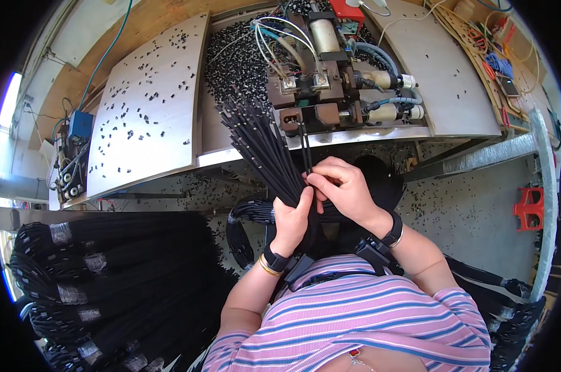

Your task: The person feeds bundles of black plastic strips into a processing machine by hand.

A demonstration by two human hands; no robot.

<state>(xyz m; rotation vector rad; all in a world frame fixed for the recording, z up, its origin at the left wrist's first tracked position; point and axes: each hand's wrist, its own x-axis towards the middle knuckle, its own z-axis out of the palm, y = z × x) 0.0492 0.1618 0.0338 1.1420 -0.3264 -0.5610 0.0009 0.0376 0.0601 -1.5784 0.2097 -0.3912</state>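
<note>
Before the machine [328, 116], a cord bundle [265, 155] is clasped by left fingers [305, 198], while two cords [307, 149], presumably light, pliable and best gripped near the tips, are pinched by right fingers [320, 180].

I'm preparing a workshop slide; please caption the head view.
Left hand gripping a bundle of black cords, right hand holding two separate strands that reach up to a machine.

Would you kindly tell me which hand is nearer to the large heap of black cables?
Left. The left hand, clasping a cable bunch, is to the right of the heap; the right hand is farther right.
</note>
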